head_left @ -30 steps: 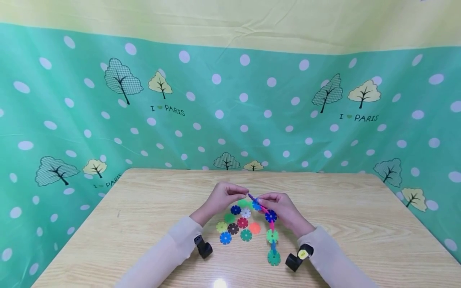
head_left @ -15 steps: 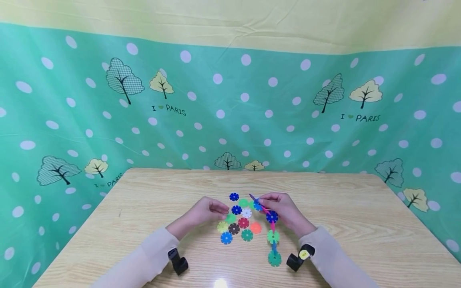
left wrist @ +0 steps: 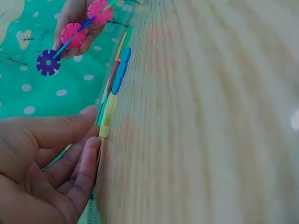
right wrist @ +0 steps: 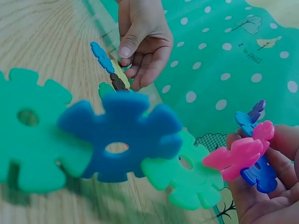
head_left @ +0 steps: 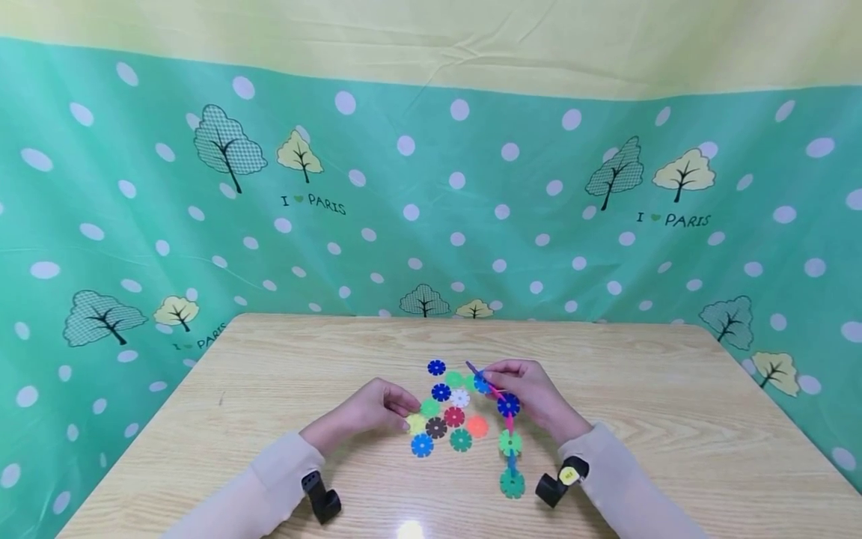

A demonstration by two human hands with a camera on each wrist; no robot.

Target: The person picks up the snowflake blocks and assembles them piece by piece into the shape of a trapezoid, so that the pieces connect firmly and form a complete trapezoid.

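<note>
My right hand [head_left: 528, 389] pinches a chain of interlocking plastic snowflake discs [head_left: 509, 443] near its far end. In the right wrist view, its pink discs [right wrist: 235, 157] sit by the fingers, and the green and blue discs stretch off to the left. A purple disc [left wrist: 48, 63] tips the chain in the left wrist view. My left hand [head_left: 377, 400] is low over the table at the left side of the loose discs. Its thumb and fingertips are right at the edge of a yellow disc [left wrist: 108, 115] lying flat.
Several loose discs lie in a cluster on the wooden table [head_left: 283, 374], among them a brown disc [head_left: 436, 427], a red disc [head_left: 454, 417], an orange disc [head_left: 477, 427] and a dark blue disc [head_left: 436, 367] at the back. A green dotted curtain [head_left: 377, 247] hangs behind the table.
My left hand has moved from the chain's far end to the left and nearer, down to the yellow disc. The dark blue disc at the back has come into view. My right hand stays put.
</note>
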